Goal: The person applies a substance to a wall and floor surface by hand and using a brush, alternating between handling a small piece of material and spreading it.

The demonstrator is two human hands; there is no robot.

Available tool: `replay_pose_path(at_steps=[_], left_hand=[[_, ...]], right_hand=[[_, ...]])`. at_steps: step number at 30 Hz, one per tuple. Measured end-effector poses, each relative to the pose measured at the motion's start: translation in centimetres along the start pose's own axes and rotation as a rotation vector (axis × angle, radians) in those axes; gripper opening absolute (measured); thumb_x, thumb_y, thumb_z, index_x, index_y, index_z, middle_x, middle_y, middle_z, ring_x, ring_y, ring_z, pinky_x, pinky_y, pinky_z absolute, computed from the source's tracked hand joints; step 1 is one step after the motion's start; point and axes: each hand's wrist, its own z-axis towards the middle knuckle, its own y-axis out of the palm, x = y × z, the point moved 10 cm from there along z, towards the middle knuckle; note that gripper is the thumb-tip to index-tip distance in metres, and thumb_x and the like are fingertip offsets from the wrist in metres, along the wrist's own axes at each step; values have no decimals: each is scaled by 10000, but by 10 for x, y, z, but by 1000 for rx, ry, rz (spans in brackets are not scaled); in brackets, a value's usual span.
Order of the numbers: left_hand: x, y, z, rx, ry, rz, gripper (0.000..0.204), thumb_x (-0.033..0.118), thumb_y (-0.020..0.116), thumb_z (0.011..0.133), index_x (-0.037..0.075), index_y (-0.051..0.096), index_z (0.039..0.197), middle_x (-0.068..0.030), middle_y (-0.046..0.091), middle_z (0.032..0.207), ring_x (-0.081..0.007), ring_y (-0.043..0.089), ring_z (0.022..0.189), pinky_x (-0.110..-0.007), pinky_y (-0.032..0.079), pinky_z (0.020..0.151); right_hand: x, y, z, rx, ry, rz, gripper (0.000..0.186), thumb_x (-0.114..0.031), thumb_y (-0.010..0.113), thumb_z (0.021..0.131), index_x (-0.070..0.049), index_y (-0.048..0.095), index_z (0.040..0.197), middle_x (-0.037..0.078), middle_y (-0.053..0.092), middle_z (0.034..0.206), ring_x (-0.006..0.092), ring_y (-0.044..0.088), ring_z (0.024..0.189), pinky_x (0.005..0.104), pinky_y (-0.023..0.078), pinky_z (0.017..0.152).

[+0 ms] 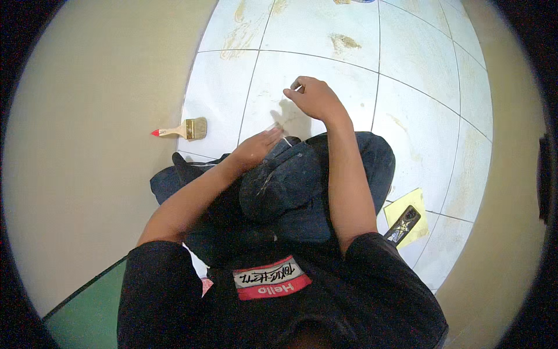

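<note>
lying near two hands (254, 149): one paintbrush (187, 129)

On the right we see a phone (405, 225), dark and with its camera end pointing far, lying aslant on a yellow sheet (399, 207) on the white tiles (430, 139). At the far edge we catch a yellowish thing (342, 2) beside a blue one (365, 1), both cut off. Near left we have a green surface (93, 308) with a dark edge, bordering a tan surface (104, 87).
</note>
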Motion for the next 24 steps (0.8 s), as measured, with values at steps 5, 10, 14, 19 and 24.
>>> replay_pose_path(at_steps=[5,10,14,19,24], left_hand=[[11,-18,1,70,70,78,479,174,465,923,-55,484,1343,-228,435,1461,-333,415,1375,-409,341,1151],[6,-24,38,88,10,116,476,160,475,910,-52,485,1336,-227,449,1446,-324,413,1375,-410,357,1138],[4,-18,38,109,5,184,491,185,483,909,-58,476,1336,-216,427,1468,-332,401,1380,-403,353,1138],[-1,-3,23,38,-37,107,488,180,485,917,-32,473,1356,-205,414,1479,-333,387,1392,-414,339,1147],[0,-2,-3,72,5,-50,494,211,456,949,8,445,1399,-220,395,1488,-356,366,1403,-442,313,1158]], right_hand=[[-2,-3,-1,3,13,8,437,-400,654,853,-9,693,1043,237,696,1023,383,662,991,441,512,902],[0,-2,0,2,11,-18,450,-411,654,848,-11,693,1050,235,689,1061,382,655,1017,440,507,918],[5,5,4,-9,14,-105,460,-430,632,867,-24,701,1072,205,704,1052,335,680,977,396,529,860],[10,6,6,-29,21,-95,467,-432,629,868,-19,698,1073,208,702,1056,349,673,984,403,523,876],[2,4,5,-35,32,-44,477,-434,639,858,-9,691,1070,224,695,1049,364,664,997,424,515,893]])
